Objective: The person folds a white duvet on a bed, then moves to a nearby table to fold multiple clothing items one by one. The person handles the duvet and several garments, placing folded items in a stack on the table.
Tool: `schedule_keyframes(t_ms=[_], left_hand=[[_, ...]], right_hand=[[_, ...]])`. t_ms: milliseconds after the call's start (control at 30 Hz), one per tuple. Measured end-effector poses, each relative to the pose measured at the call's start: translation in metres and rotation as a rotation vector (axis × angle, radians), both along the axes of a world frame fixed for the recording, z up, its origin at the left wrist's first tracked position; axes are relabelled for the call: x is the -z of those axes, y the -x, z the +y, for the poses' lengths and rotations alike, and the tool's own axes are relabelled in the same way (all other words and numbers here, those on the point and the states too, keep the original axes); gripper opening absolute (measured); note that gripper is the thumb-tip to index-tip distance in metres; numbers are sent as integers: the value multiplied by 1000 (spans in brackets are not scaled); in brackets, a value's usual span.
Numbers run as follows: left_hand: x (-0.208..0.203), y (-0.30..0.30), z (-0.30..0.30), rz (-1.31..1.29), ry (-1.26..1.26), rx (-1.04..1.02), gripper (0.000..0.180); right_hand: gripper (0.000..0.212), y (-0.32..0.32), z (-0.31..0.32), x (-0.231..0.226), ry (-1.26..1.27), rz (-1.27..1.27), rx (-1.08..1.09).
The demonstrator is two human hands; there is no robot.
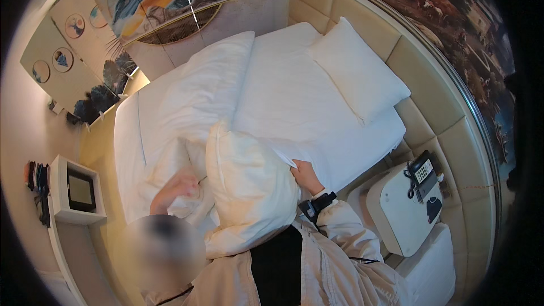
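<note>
A plump white pillow (246, 187) stands tilted against my front at the near side of the bed. My right hand (307, 177) is closed on the edge of its white cloth cover, at the pillow's right side; a black device is strapped to that wrist. My left hand (180, 186) is on the other side of the pillow, over the rumpled duvet (187, 90). Motion smears its fingers, so I cannot make out whether they hold anything. A blurred round patch hides part of the left forearm.
A second white pillow (362, 71) lies on the bed sheet (283, 90) by the padded headboard (422, 102). To the right, a white nightstand (391, 209) bears a black telephone (422, 170). Another white bed corner (433, 272) shows beyond it. A white shelf unit (59, 190) stands left.
</note>
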State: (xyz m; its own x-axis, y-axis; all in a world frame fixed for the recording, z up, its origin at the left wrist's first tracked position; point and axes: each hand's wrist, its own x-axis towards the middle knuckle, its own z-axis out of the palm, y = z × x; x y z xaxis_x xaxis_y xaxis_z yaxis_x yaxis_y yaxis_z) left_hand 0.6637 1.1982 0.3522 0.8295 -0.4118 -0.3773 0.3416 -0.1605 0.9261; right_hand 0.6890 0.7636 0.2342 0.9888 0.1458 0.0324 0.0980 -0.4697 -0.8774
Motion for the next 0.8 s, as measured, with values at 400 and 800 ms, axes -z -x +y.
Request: schedule_keyframes(t_ms=[400,800], left_hand=[[2,-99,-168,-303,-163,-47,57],[-157,-38,-187,-880,352,18,40]], right_hand=[[19,33,4,-58,-475,114,115],[15,42,-10,-123,-241,-506,-122]])
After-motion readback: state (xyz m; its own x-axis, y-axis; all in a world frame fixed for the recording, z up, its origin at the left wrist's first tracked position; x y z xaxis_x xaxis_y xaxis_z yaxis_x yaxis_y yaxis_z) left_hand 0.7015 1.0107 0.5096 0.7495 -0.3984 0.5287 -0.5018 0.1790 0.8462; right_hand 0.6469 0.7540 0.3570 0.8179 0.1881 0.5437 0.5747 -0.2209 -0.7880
